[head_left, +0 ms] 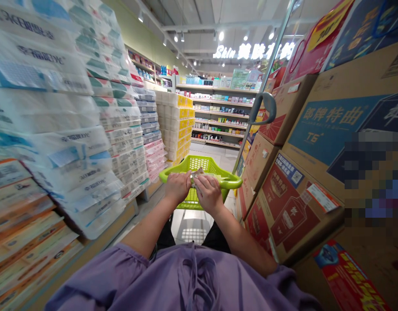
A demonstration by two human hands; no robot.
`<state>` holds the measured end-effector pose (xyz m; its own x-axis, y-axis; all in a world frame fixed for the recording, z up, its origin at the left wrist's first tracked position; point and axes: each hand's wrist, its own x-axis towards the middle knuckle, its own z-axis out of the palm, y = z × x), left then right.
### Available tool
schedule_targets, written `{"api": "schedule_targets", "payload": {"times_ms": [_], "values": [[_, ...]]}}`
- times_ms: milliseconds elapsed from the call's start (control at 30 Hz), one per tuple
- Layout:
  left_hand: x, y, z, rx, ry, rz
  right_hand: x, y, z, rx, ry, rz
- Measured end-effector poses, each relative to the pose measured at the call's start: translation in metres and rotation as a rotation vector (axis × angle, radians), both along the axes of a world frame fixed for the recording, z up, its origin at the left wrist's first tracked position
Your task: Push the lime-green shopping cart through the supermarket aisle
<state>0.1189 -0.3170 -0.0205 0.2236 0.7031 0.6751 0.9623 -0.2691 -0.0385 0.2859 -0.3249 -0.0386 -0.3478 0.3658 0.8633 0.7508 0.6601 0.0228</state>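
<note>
A bright green plastic shopping cart (234, 182) stands right in front of me, its basket walls full of holes. My left hand (178, 187) is closed round the left part of its handle. Just right of the middle, my right hand (207, 190) has its fingers curled over the same handle. Under and beside those fingers shows a small crumpled pale thing (199, 172), perhaps paper or tissue; its kind is not clear. The palms and the undersides of the fingers are hidden.
Tall stacks of wrapped tissue packs (69, 116) line the left side, with yellow-and-white packs (177, 125) farther on. Cardboard liquor cartons (291, 203) are piled close on the right, beside a leaning metal pole with a grey handle (262, 109). Shelves of small goods (220, 111) stand ahead.
</note>
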Motion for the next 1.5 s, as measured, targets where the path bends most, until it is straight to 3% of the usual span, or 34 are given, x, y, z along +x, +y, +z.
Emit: {"api": "schedule_targets", "payload": {"times_ms": [200, 400, 600, 833, 1033, 1200, 1400, 1500], "values": [[0.002, -0.003, 0.001, 0.007, -0.003, -0.011, 0.013, 0.006, -0.002, -0.038, 0.179, -0.112], [0.002, -0.003, 0.003, -0.007, -0.011, 0.004, 0.006, -0.001, -0.002, -0.001, 0.034, -0.03], [0.003, -0.003, 0.002, -0.009, -0.038, -0.013, 0.015, 0.002, -0.002, -0.033, 0.165, -0.095], [0.002, -0.001, 0.001, -0.004, -0.02, -0.01, -0.002, -0.002, -0.003, -0.011, 0.013, -0.051], [0.004, -0.003, 0.001, -0.013, -0.024, -0.012, -0.002, 0.0, -0.002, 0.011, 0.139, -0.171], [0.002, -0.002, -0.002, 0.008, -0.018, -0.016, -0.009, -0.003, -0.004, 0.065, 0.028, -0.087], [0.001, -0.002, -0.007, 0.047, -0.038, -0.048, -0.002, 0.001, -0.001, -0.026, 0.176, -0.159], [0.002, -0.001, -0.008, 0.034, -0.069, -0.042, -0.006, 0.0, 0.0, -0.015, 0.093, -0.094]]}}
